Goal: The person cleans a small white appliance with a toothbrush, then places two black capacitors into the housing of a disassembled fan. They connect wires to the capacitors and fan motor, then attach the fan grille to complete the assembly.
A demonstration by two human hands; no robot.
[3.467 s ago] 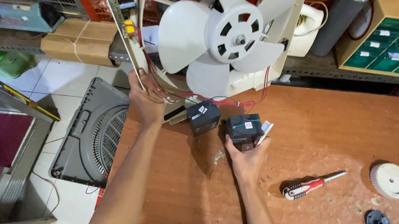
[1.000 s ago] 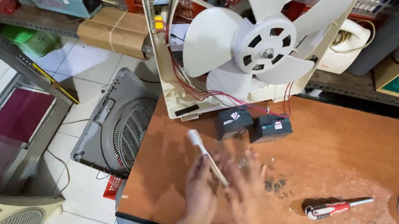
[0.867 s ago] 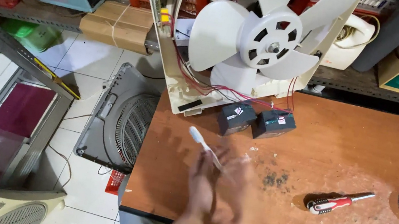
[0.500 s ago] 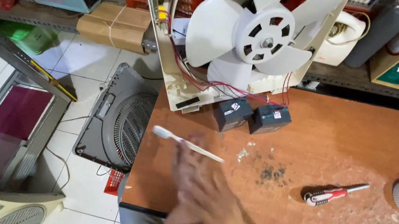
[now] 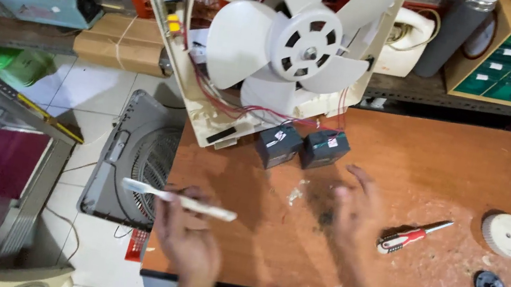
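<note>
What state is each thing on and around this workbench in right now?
Left hand: gripping a white brush, held level.
Right hand: open, empty, blurred above the table.
Fan: grille off, wiring exposed.
Two batteries: upright, side by side.
Screwdriver: lying flat.
</note>
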